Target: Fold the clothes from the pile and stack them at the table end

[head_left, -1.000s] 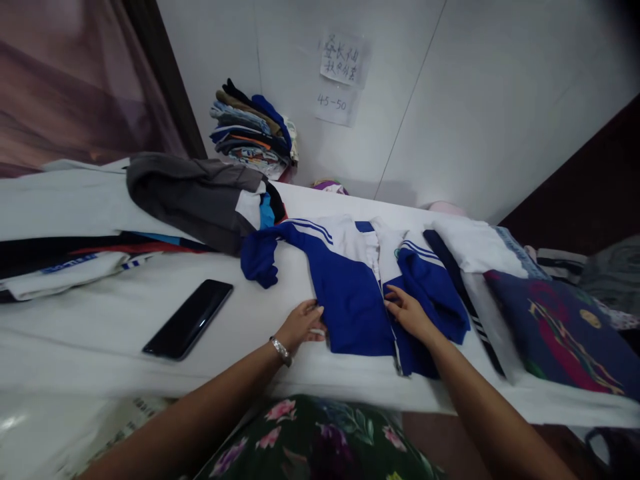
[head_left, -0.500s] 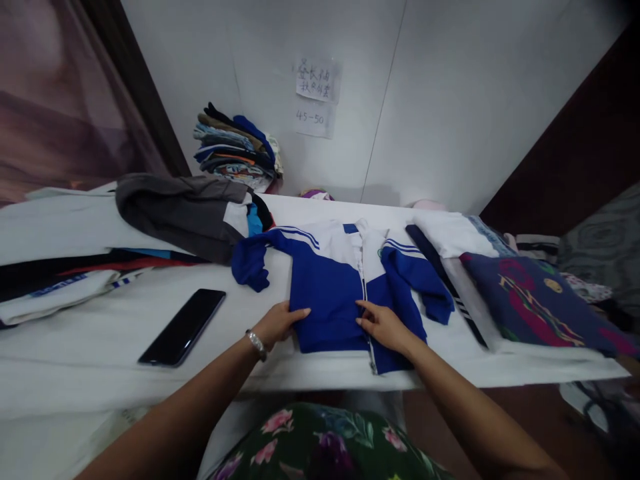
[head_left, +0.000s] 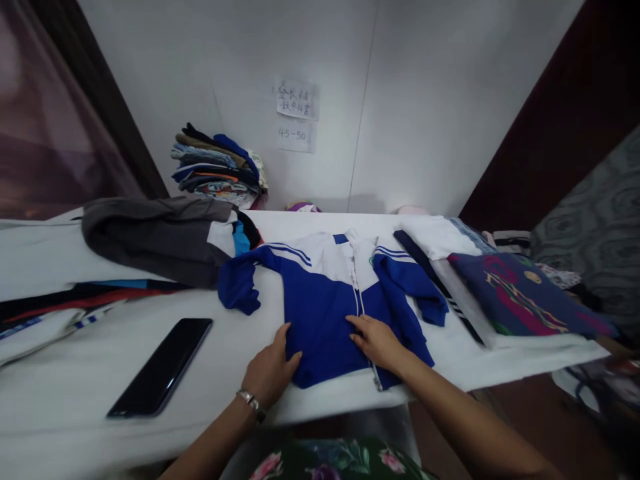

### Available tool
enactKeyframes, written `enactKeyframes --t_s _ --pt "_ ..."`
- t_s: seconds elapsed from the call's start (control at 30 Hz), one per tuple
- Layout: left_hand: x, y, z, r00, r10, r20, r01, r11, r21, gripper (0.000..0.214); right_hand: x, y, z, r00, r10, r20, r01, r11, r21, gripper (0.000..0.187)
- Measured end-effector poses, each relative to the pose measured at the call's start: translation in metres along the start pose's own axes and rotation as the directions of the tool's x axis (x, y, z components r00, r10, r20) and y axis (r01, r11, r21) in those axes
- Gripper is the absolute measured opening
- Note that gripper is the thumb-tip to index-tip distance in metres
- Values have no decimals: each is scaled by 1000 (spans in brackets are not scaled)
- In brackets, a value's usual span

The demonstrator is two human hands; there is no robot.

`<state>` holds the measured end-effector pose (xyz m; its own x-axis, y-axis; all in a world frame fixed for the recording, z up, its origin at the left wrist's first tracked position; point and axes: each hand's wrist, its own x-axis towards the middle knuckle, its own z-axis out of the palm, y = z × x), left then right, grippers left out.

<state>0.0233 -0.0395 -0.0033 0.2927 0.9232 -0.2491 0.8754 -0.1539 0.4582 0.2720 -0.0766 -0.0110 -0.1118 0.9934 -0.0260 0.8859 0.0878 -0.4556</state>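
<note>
A blue and white zip jacket (head_left: 327, 300) lies face up on the white table (head_left: 75, 373), its sleeves spread to both sides. My left hand (head_left: 271, 370) rests flat on the jacket's lower left hem, fingers stretched out. Beside the zip, my right hand (head_left: 376, 340) lies flat on the lower front, fingers extended too. A metal watch (head_left: 251, 403) sits on my left wrist.
A black phone (head_left: 161, 366) lies left of the jacket. A grey garment (head_left: 155, 237) and flat striped clothes (head_left: 50, 313) cover the left side. Folded clothes with a dark blue patterned piece (head_left: 520, 300) lie right. A stack of folded garments (head_left: 215, 163) stands against the wall under paper notes (head_left: 297, 113).
Both hands have slid toward me along the jacket's lower front, from gripping its hem and zip edge to lying flat. The view has tilted up and shifted.
</note>
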Motion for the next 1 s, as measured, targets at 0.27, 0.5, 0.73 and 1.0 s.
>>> enactKeyframes --t_s 0.27,0.5,0.73,1.0 --pt "8 -3 -19 995 92 -42 -78 965 251 48 -14 48 -35 941 87 -326 -24 981 195 34" --pt "28 70 -13 855 517 40 -519 852 73 32 37 81 -58 939 116 -325 -126 992 -10 30" --pt "62 129 42 778 605 168 -623 776 94 41 103 111 -76 866 381 -323 -462 857 -228 51" --pt "69 115 65 777 606 171 -620 783 40 35 94 164 -120 704 587 -400 -703 656 -274 31"
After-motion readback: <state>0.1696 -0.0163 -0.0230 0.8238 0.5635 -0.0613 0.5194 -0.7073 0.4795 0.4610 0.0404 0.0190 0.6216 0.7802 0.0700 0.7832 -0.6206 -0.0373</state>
